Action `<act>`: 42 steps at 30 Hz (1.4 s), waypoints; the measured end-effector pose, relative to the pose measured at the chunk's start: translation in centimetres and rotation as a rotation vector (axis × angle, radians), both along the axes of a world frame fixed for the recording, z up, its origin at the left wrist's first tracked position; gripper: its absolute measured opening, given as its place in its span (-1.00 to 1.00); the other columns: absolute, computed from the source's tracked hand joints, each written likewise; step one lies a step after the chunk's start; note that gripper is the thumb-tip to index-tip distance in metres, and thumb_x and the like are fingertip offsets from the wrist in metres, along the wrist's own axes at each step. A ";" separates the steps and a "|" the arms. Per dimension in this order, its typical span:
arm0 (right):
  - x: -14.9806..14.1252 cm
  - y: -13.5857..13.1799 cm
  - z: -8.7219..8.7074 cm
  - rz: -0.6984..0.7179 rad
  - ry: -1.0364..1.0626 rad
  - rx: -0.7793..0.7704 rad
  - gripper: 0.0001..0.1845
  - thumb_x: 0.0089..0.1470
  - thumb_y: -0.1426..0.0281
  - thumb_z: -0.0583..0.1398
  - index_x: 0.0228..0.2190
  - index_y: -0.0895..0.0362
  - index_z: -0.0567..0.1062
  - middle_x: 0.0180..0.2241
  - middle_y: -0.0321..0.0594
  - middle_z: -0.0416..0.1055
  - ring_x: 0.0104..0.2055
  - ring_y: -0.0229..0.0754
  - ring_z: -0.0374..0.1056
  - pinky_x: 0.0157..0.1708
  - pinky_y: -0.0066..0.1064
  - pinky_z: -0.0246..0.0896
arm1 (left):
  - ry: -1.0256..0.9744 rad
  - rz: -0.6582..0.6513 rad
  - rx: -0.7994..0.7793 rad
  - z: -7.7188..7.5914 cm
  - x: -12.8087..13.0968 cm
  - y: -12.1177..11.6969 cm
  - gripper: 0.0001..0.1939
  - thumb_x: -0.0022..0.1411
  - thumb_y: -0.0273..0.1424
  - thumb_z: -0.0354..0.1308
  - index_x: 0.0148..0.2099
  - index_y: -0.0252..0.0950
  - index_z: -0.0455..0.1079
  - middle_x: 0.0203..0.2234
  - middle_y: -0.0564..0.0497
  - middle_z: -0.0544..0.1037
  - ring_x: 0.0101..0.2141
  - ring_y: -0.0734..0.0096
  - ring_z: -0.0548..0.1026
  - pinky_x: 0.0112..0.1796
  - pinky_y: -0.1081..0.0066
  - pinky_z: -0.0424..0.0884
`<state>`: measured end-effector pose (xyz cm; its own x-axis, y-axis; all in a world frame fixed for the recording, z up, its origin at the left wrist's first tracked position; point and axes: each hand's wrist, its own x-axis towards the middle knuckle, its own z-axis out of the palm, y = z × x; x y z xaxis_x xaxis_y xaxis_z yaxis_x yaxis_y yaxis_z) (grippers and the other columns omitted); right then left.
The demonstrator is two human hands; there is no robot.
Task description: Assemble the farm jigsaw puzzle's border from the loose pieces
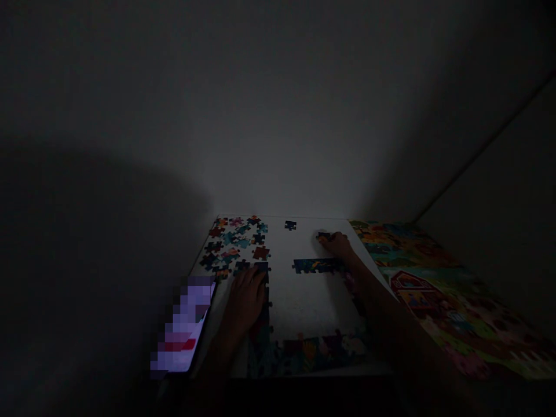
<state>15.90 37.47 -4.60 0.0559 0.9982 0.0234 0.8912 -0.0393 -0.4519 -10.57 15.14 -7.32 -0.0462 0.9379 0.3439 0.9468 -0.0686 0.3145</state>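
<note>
Dark puzzle piece [324, 236] was pinched by right grip [334, 244], far right on white worktop [308, 301]; left grip [245, 298] was laid open on assembled border [304, 353]. Counted nearby: one loose piece [290, 225], one heap of pieces [234, 243], one picture sheet [447, 289], one pixelated device [182, 327].

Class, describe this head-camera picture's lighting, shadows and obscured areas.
Head view: very dim, with light falling on the white puzzle board; a broad shadow covers the grey left wall; the glowing rectangular screen is pixelated; the right forearm fades into darkness.
</note>
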 end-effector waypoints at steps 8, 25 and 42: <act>-0.8 -2.9 1.4 0.155 0.616 0.079 -0.54 -0.23 0.06 0.33 -0.44 0.08 0.29 -0.41 -0.19 0.48 -0.38 -0.14 0.36 -0.45 -0.39 0.17 | -0.019 0.013 0.066 -0.4 0.0 0.2 -0.64 0.27 -0.49 0.02 0.08 -0.26 0.44 0.11 -0.14 0.43 0.14 0.00 0.33 0.15 -0.07 0.27; -3.9 -10.1 2.3 0.511 0.238 0.022 -0.78 0.23 0.32 0.08 -0.16 0.06 0.48 -0.38 -0.22 0.52 -0.37 -0.17 0.41 -0.40 -0.42 0.10 | 0.032 -0.160 -0.116 3.3 1.1 2.0 -0.61 0.33 -0.34 0.07 0.18 -0.22 0.34 0.15 -0.14 0.38 0.15 0.06 0.32 0.15 0.02 0.24; -2.0 -7.4 -1.1 0.718 0.136 0.148 -0.77 0.07 0.33 0.26 -0.17 0.01 0.54 -0.10 -0.16 0.44 -0.05 -0.01 0.32 -0.06 -0.18 0.10 | 0.003 -0.398 -0.216 4.1 2.5 7.8 -0.57 0.19 -0.43 0.21 0.12 -0.26 0.38 0.02 -0.07 0.46 0.06 0.19 0.37 0.14 0.20 0.24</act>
<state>13.87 30.12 -5.70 -0.5965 0.7773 0.1997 0.6105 0.6010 -0.5158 -8.12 22.90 -3.22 0.3336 0.9326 0.1378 0.8609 -0.3610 0.3586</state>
